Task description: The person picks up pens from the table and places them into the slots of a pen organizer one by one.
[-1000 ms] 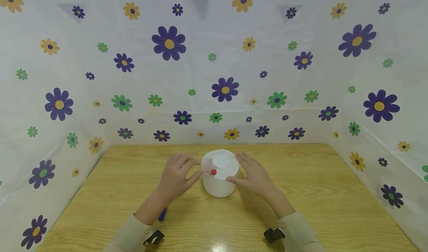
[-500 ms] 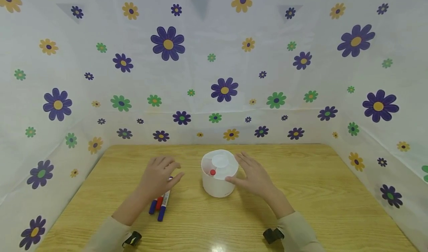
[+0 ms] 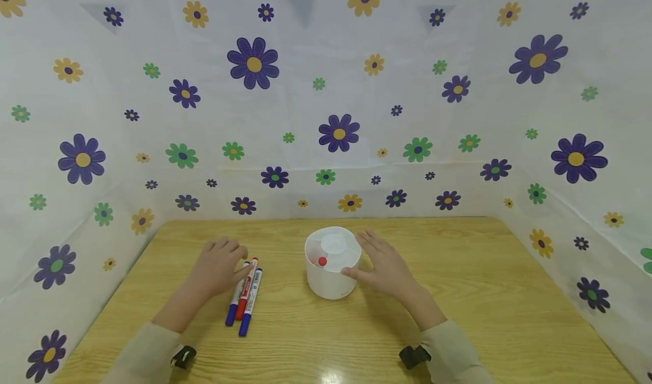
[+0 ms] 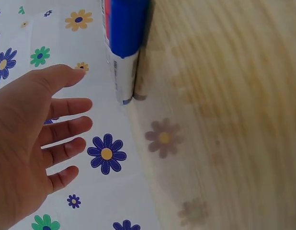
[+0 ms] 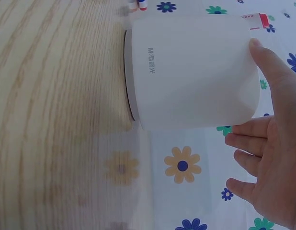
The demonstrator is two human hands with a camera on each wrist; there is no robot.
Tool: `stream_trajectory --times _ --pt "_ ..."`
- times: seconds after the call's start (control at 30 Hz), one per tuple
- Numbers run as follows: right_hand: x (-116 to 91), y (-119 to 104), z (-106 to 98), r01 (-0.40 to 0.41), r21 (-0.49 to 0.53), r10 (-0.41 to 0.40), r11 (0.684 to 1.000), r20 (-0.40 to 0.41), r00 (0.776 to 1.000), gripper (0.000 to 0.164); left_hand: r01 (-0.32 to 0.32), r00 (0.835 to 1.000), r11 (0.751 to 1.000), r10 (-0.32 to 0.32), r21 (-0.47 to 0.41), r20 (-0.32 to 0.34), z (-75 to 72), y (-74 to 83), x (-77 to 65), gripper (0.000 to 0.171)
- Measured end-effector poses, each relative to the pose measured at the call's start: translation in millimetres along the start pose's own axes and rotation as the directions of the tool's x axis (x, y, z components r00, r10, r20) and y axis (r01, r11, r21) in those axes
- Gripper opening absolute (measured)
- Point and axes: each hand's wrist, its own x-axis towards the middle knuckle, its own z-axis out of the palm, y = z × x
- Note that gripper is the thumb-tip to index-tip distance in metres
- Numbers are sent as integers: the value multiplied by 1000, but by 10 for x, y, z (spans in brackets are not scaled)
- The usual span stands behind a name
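My left hand hovers with relaxed fingers over the left side of three markers on the table. Two have blue caps, a left marker and a right marker; between them lies a red marker. In the left wrist view, the fingers are apart from the blue-capped marker and hold nothing. A round white pen holder stands upright at mid-table. My right hand rests its thumb at the holder's rim, fingers extended along the far side. Inside the holder leans a marker with a red end.
The wooden table extends around the holder and markers. White cloth printed with flowers encloses its back and both sides. Dark camera straps sit at the wrists.
My left hand has moved left from the pen holder to the markers, uncovering them in the head view. The right hand has stayed at the holder.
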Motion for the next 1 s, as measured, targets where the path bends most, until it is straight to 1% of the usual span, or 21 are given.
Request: stream_trajectory --times 0.1,0.2,0.33,0.6,0.73,0.83,1.0 --pt "-5 2 -3 0 -6 0 1000 6 1000 91 36 993 999 -37 13 109 35 -46 -3 29" --pt "-11 -2 -8 8 -13 -8 1000 11 1000 91 65 977 998 -69 25 201 61 -79 -7 29" --pt "-27 -20 -29 16 -16 -15 1000 19 1000 91 104 954 995 -100 0 282 81 -101 -17 29" --pt "-52 -19 -50 24 -42 -24 999 19 1000 91 152 919 986 -113 -75 377 98 -80 0 29" --pt "-57 -13 -69 24 -48 -23 999 25 999 92 186 894 978 -129 -95 430 104 -36 30 36" --pt "-63 -9 -85 24 -47 -23 999 29 999 92 212 876 973 -146 -94 459 100 10 46 38" --pt "-70 -7 -109 22 -41 -20 999 41 999 92 239 866 967 -172 -87 470 80 80 48 37"
